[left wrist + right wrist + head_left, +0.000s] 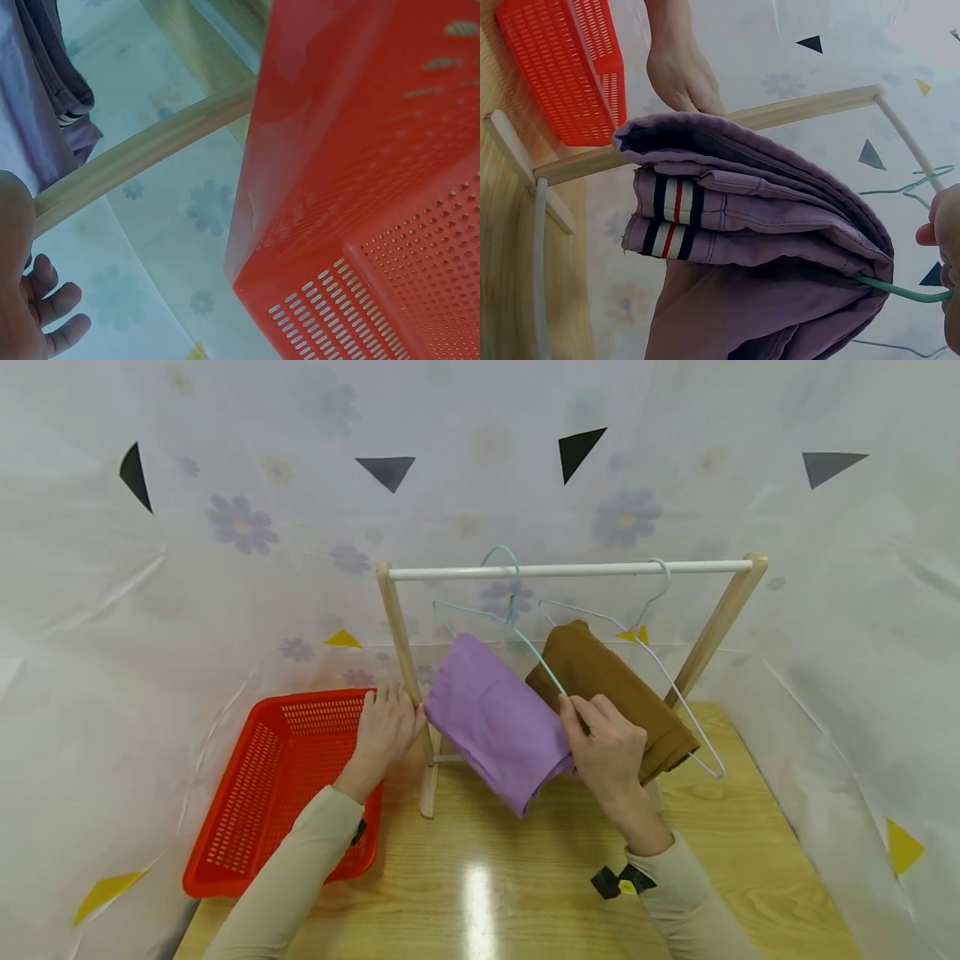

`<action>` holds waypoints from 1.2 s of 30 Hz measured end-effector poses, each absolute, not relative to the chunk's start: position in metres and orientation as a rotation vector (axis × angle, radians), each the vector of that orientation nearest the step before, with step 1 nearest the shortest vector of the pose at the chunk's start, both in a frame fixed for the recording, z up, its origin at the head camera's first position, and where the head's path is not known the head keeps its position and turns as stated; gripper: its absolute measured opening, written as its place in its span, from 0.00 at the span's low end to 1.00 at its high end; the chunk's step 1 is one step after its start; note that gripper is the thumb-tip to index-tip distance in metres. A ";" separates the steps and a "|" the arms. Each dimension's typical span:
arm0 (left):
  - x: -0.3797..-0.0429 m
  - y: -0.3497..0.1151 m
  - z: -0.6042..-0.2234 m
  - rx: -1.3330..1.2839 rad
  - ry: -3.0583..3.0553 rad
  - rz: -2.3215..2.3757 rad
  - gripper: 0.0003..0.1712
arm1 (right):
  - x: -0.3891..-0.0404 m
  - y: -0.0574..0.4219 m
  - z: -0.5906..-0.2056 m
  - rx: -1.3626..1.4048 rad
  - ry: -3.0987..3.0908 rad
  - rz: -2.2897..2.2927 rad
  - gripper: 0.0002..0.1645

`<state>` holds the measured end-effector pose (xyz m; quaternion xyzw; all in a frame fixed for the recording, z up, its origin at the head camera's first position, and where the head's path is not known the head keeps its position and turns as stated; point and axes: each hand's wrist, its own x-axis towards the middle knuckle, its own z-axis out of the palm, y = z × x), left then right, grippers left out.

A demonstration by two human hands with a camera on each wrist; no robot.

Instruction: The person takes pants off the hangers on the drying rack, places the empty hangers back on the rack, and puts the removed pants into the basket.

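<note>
A folded purple garment [498,714] with striped trim hangs over a teal hanger [536,652], whose hook is over the rack's white rod. My right hand [606,747] pinches the hanger's right arm, beside the cloth. In the right wrist view, part of the garment [780,202] shows from below, the hanger wire running out of its fold. At the rack's left wooden post [399,635] is my left hand [386,727], thumb side against the post near the garment's left edge. Its fingers look loosely bent in the left wrist view, not wrapped round the post [150,150].
A brown folded garment [600,685] hangs on a lilac hanger [675,685] at the right of the white rod [585,570]. A red perforated basket [258,810] stands on the wooden table [555,902], left of the rack. Patterned sheeting [480,460] surrounds the table.
</note>
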<state>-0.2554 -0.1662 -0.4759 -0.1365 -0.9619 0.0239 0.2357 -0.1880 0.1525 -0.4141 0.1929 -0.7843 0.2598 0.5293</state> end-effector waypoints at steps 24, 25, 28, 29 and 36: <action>-0.256 -0.164 -0.478 -0.379 -2.616 0.085 0.22 | -0.169 0.161 -0.399 0.471 -1.804 0.754 0.18; -0.256 -0.164 -0.477 -0.379 -2.619 0.089 0.22 | -0.168 0.161 -0.399 0.477 -1.800 0.754 0.18; -0.256 -0.164 -0.477 -0.377 -2.629 0.104 0.22 | -0.166 0.162 -0.399 0.494 -1.789 0.764 0.17; -0.256 -0.164 -0.477 -0.375 -2.630 0.109 0.22 | -0.165 0.162 -0.399 0.496 -1.789 0.774 0.16; -0.256 -0.165 -0.477 -0.371 -2.620 0.118 0.22 | -0.156 0.160 -0.400 0.473 -1.808 0.838 0.07</action>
